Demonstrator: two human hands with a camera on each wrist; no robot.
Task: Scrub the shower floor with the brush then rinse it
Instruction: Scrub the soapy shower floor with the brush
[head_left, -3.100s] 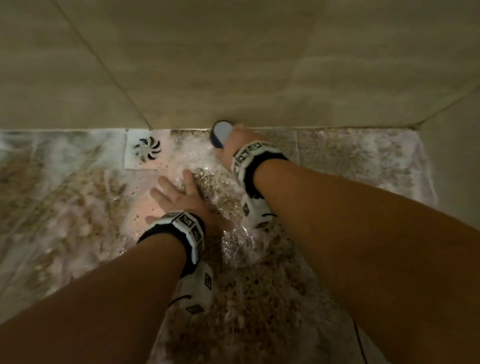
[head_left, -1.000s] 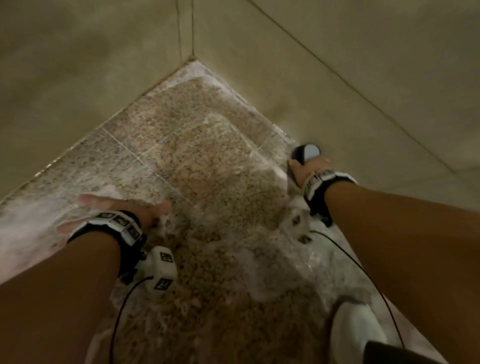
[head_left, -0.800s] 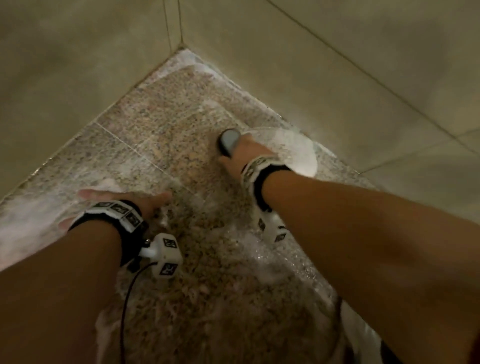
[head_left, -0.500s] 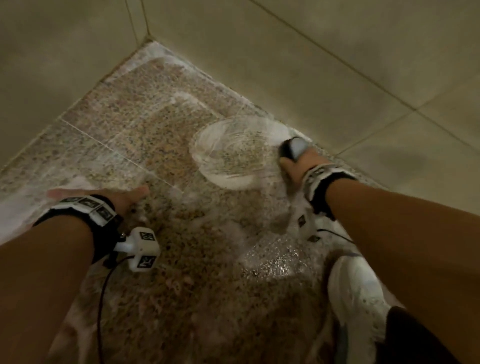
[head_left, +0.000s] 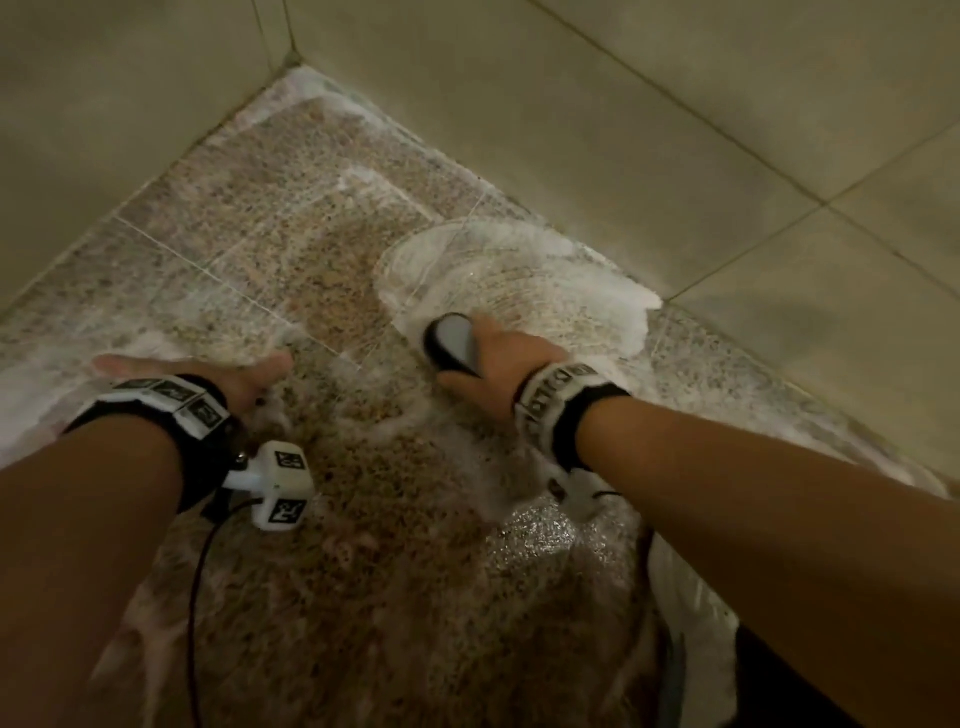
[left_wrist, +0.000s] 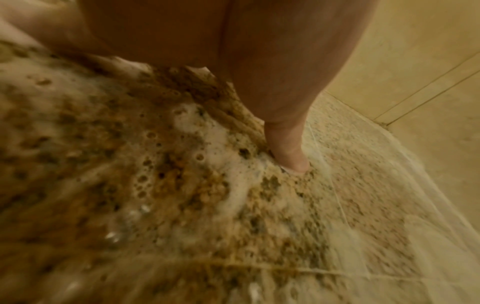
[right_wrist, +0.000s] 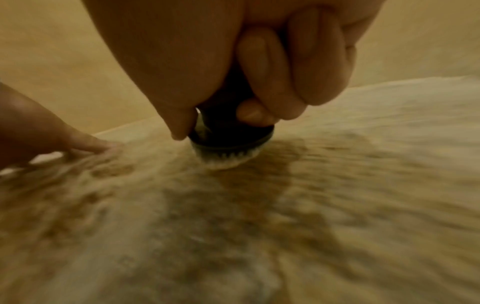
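My right hand (head_left: 493, 364) grips a dark round scrub brush (head_left: 451, 343) by its knob. In the right wrist view the brush (right_wrist: 228, 144) stands upright with its pale bristles pressed on the speckled granite shower floor (head_left: 291, 244). Just beyond the brush lies a round swirl of white foam (head_left: 524, 280). My left hand (head_left: 218, 376) lies flat on the wet floor to the left, fingers straight. Its thumb (left_wrist: 288, 152) touches the soapy floor (left_wrist: 233, 205) in the left wrist view.
Beige tiled walls (head_left: 623, 130) meet in a corner at the top and border the floor on both sides. A white shoe (head_left: 696, 618) stands at the lower right. A black cable (head_left: 195, 597) hangs from the left wrist camera.
My right hand has swept the brush left, away from the right wall, across the foam circle. The left hand has stayed flat on the floor.
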